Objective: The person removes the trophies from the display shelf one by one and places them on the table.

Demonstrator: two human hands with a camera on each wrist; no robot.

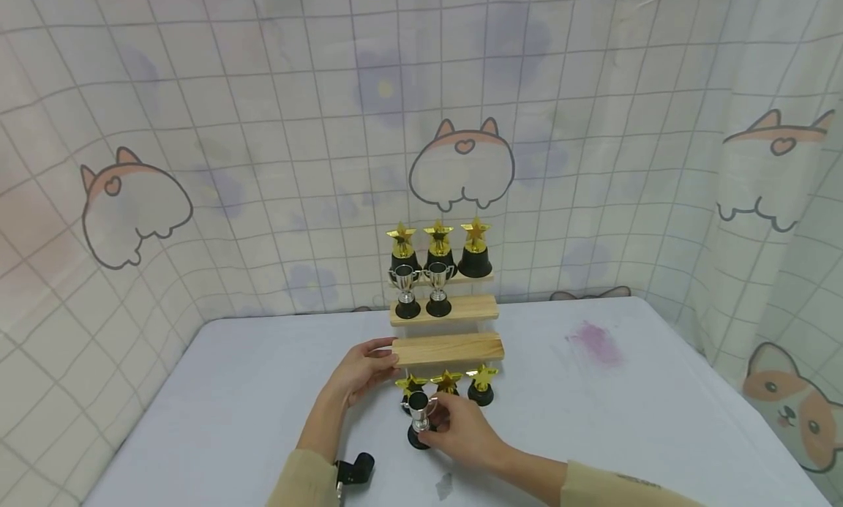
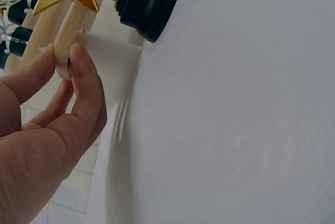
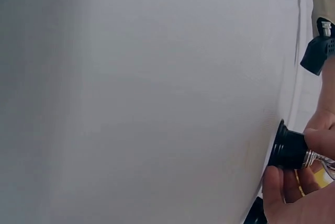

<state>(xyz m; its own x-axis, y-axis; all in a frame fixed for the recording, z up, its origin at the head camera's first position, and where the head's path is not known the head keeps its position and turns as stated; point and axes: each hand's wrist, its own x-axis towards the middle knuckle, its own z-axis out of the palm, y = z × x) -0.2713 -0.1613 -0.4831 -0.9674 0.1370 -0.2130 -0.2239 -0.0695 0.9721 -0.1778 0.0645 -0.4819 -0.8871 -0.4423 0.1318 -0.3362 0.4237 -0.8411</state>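
Observation:
My left hand (image 1: 361,369) pinches the left end of the lowest wooden shelf (image 1: 454,348) of a tiered rack; the left wrist view shows thumb and fingers around the board's end (image 2: 64,46). In front of the rack, my right hand (image 1: 469,432) grips a small silver trophy cup (image 1: 418,403) by its lower part. The trophy's black base (image 3: 289,149) is between thumb and fingers in the right wrist view, at or close to the table surface. Just behind it stand three gold star trophies (image 1: 484,379), partly hidden by the cup and right hand.
Two silver trophy cups (image 1: 437,280) stand on the middle shelf (image 1: 477,308), at its left and centre. Three gold star trophies (image 1: 476,236) stand on the top shelf. The rack is on a white-covered table (image 1: 263,390), before a checked curtain (image 1: 296,200).

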